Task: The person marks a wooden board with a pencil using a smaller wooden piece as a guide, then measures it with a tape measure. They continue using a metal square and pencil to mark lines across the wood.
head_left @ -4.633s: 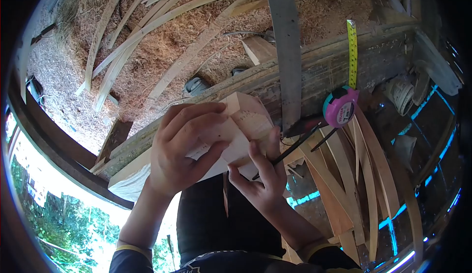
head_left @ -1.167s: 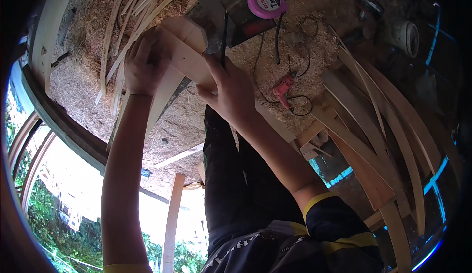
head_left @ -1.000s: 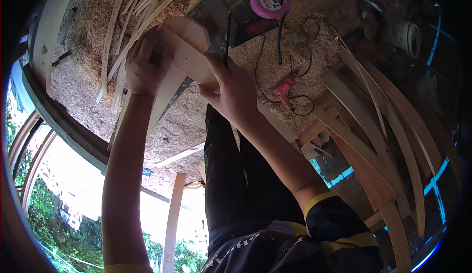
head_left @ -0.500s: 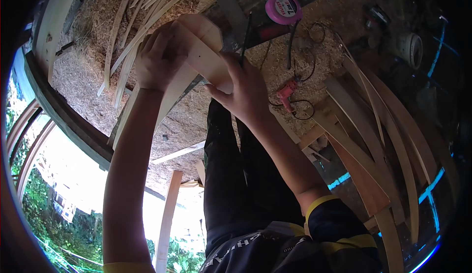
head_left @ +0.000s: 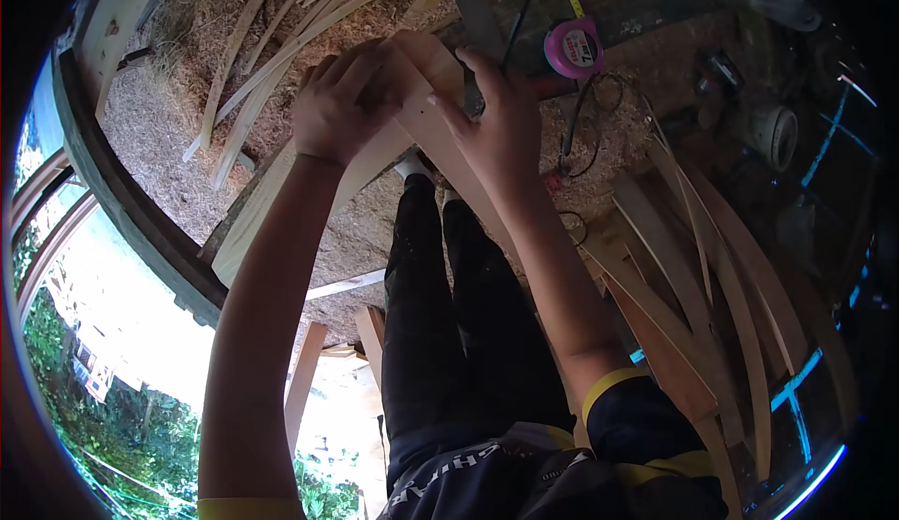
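A pale wooden board [head_left: 440, 134] runs up between my arms, with a wider wooden piece [head_left: 433, 59] at its far end. My left hand [head_left: 345, 100] is wrapped over the joint on the left side, its fingertips partly hidden. My right hand [head_left: 498, 112] is at the right edge of the boards, thumb and forefinger spread apart, the other fingers out of sight behind the palm. Another pale board [head_left: 361, 166] slants down to the left under my left wrist. A dark pencil-like stick [head_left: 518, 25] rises beyond my right hand.
A pink tape measure [head_left: 573, 49] with its yellow blade out lies beyond my right hand. Thin wooden strips [head_left: 253, 70] lie at the upper left, curved planks [head_left: 674, 239] at the right. A dark curved beam [head_left: 126, 211] edges the left. Cables and a metal can [head_left: 775, 138] lie at the right.
Both hands have shifted right in the view. My right hand has moved up along the board, and its thumb and forefinger are spread. The long board now extends down beneath my right forearm.
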`<action>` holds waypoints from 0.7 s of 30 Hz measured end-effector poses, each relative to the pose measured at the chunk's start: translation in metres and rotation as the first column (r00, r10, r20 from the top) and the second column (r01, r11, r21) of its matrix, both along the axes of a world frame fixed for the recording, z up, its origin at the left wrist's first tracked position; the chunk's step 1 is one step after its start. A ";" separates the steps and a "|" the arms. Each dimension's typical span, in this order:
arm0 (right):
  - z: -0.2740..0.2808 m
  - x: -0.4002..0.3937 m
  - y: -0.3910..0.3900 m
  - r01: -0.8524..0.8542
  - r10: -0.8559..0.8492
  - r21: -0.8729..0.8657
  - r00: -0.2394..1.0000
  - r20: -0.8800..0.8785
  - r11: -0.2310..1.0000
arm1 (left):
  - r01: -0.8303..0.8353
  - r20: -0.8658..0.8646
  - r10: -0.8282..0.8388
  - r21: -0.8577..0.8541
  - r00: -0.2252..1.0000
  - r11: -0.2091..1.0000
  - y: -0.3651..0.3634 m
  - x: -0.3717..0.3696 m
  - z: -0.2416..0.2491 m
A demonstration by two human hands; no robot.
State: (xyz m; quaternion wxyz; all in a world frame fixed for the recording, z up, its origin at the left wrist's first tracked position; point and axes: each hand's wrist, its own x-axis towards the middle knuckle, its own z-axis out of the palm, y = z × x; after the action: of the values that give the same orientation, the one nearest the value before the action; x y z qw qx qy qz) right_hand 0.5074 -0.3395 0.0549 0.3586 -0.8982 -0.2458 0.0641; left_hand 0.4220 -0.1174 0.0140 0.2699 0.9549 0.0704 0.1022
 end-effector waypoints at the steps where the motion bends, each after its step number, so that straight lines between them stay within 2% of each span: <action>1: 0.002 0.001 0.003 -0.003 0.003 0.002 1.000 0.003 1.000 | -0.003 0.003 0.003 0.002 1.000 1.000 0.000 0.000 0.000; 3: 0.009 0.004 0.009 -0.013 0.004 -0.041 0.977 -0.213 0.999 | -0.001 0.019 0.000 0.021 1.000 1.000 -0.001 0.001 0.000; 4: 0.012 0.006 0.011 -0.016 0.007 -0.040 0.977 -0.211 0.999 | -0.003 0.021 0.003 0.022 1.000 1.000 -0.002 0.002 0.001; 6: 0.019 0.011 0.018 -0.011 -0.035 -0.154 0.955 -0.295 0.988 | 0.015 0.001 -0.015 0.014 1.000 1.000 0.000 0.001 0.005; 7: 0.022 0.013 0.023 -0.015 -0.027 -0.137 0.953 -0.302 0.990 | 0.013 -0.006 -0.012 0.031 1.000 0.999 0.002 0.000 0.008; 10: 0.031 0.024 0.032 -0.112 0.000 -0.280 0.929 -0.371 0.953 | 0.008 -0.014 -0.007 0.050 1.000 0.999 -0.002 0.002 0.016; 11: 0.030 0.024 0.033 -0.116 0.004 -0.277 0.927 -0.374 0.954 | 0.005 -0.017 -0.004 0.052 1.000 0.999 -0.002 0.002 0.019; 13: 0.025 0.027 0.032 -0.136 0.043 -0.311 0.956 -0.289 0.940 | 0.001 -0.015 -0.001 0.012 1.000 1.000 -0.003 0.003 0.020; 14: 0.024 0.031 0.031 -0.140 0.047 -0.313 0.957 -0.288 0.939 | -0.003 -0.015 0.004 0.010 1.000 1.000 -0.002 0.004 0.021; 16: 0.026 0.038 0.029 -0.153 0.051 -0.230 0.916 -0.397 0.961 | 0.018 -0.088 -0.021 -0.039 0.996 0.999 -0.001 0.004 0.023; 21: 0.039 0.051 0.040 -0.180 0.035 -0.291 0.896 -0.443 0.940 | 0.014 -0.103 -0.018 -0.041 0.995 0.999 0.000 0.005 0.023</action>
State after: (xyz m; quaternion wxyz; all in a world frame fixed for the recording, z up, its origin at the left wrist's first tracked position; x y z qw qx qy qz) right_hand 0.5579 -0.2998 0.0942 0.2471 -0.8930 -0.1964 0.3207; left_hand 0.4275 -0.1169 0.0369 0.2860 0.9537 0.0786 0.0491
